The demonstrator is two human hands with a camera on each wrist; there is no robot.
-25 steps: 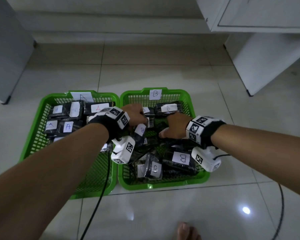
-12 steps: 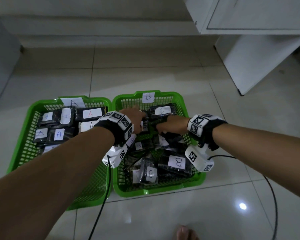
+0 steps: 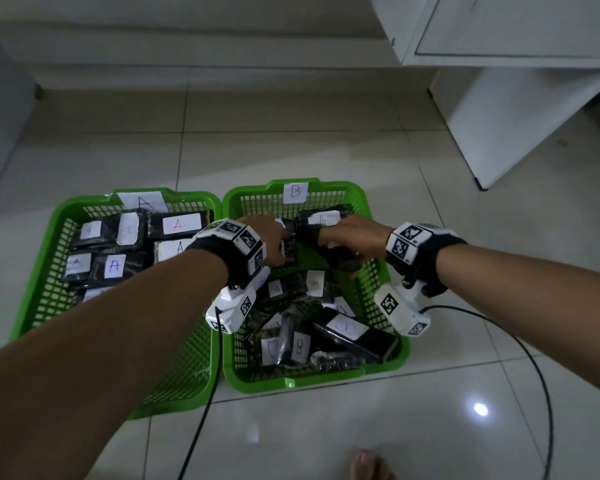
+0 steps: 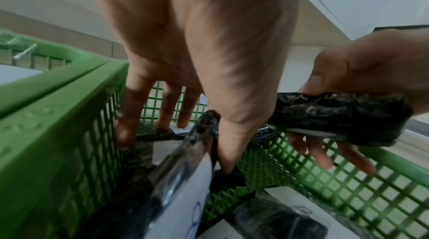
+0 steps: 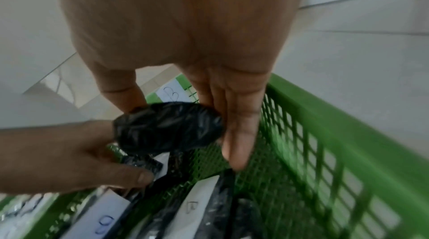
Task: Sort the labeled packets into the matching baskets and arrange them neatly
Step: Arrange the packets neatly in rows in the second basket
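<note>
Two green baskets stand side by side on the floor. Basket A (image 3: pixel 84 204) on the left holds several black packets labelled A (image 3: pixel 177 224). Basket B (image 3: pixel 329 184) on the right holds a loose heap of B packets (image 3: pixel 347 329). Both hands are inside basket B near its back wall. My left hand (image 3: pixel 274 244) pinches a black packet (image 5: pixel 144 166) between thumb and fingers at the back left. My right hand (image 3: pixel 347 233) grips another black packet (image 5: pixel 167 129) just above the basket floor. A B-labelled packet (image 3: pixel 323 219) shows at its fingertips.
A white cabinet (image 3: pixel 499 116) stands at the back right and a grey unit (image 3: pixel 0 98) at the far left. Black cables (image 3: pixel 534 358) trail from both wrist cameras across the tiles. A bare foot (image 3: pixel 368 462) shows at the bottom edge.
Both hands have moved from the middle of basket B toward its back wall. The right hand now reaches the B packet at the back.
</note>
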